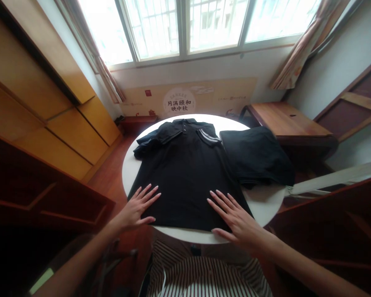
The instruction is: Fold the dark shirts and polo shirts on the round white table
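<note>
Shirt [188,173] lies flat on the worktop [266,202], folded garment [256,154] beside it. Left hand [137,208] and right hand [235,218] rest palm-down near the shirt's hem, fingers extended and parted, gripping nothing.

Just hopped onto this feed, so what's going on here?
A person's left hand and right hand rest palm-down, fingers spread, near the lower corners of a black polo shirt. The shirt lies spread on a white round table, collar at the far end. Another dark cloth lies to its right, with neither hand on it.
</note>
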`<state>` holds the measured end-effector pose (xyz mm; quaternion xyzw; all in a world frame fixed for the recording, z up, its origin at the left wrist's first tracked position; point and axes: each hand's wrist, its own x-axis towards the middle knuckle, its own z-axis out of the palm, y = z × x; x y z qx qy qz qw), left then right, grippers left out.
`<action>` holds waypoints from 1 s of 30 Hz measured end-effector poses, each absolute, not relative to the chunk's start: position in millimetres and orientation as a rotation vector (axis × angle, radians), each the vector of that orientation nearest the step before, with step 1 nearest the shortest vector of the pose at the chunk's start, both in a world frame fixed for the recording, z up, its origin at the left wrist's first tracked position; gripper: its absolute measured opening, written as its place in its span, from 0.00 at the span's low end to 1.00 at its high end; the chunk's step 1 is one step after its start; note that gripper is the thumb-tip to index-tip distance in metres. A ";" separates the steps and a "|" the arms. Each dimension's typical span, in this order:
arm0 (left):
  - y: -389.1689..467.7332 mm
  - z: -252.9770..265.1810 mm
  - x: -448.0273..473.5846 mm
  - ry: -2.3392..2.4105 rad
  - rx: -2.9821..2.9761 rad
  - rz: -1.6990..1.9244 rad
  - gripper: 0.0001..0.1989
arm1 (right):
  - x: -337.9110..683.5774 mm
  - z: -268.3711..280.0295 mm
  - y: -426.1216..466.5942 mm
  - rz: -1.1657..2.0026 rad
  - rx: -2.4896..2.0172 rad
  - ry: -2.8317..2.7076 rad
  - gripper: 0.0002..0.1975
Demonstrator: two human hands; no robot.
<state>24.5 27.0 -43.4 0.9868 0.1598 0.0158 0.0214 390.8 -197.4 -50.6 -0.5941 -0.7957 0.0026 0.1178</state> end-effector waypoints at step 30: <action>24.6 -68.6 -74.4 0.403 3.094 0.671 0.30 | 486.5 -36.4 -264.2 -0.121 -1.357 -2.342 0.41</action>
